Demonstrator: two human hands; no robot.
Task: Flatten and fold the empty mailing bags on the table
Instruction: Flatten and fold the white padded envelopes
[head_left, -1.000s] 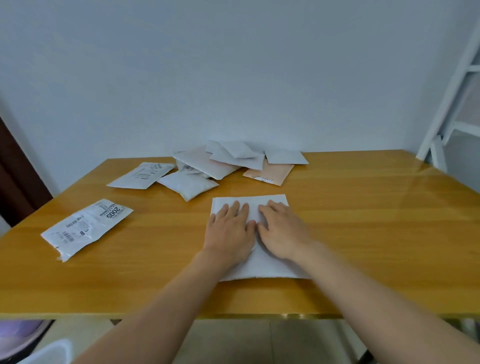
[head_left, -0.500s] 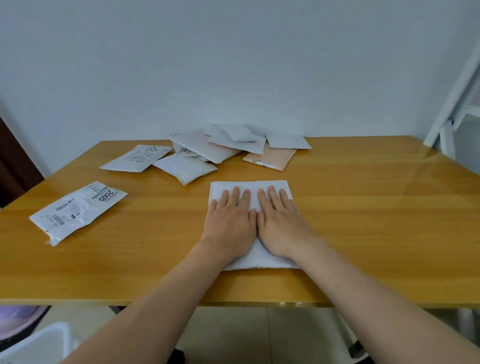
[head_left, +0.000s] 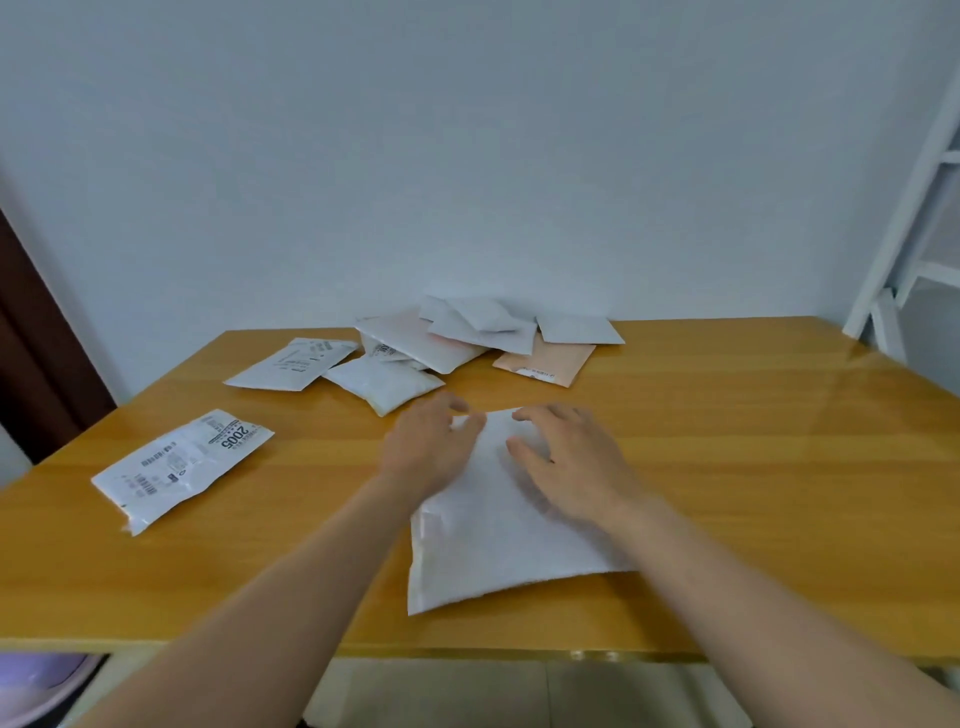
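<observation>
A glossy honey-coloured wooden counter (head_left: 727, 467) meets a plain pale wall (head_left: 467, 130); a white ladder frame (head_left: 914, 208) leans at right. A labelled bag (head_left: 182, 467) reads "2005"; left hand (head_left: 426, 449) and right hand (head_left: 576, 462), fingers released and spread, rest on the white mailing bag (head_left: 498, 545) near the front edge.

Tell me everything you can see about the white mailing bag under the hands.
The white mailing bag is plain, soft-looking plastic, with no label showing. It lies slightly skewed near the table's front edge. The left hand covers its far left corner; the right hand is over its upper right part. Motion blur hides the exact contact.
</observation>
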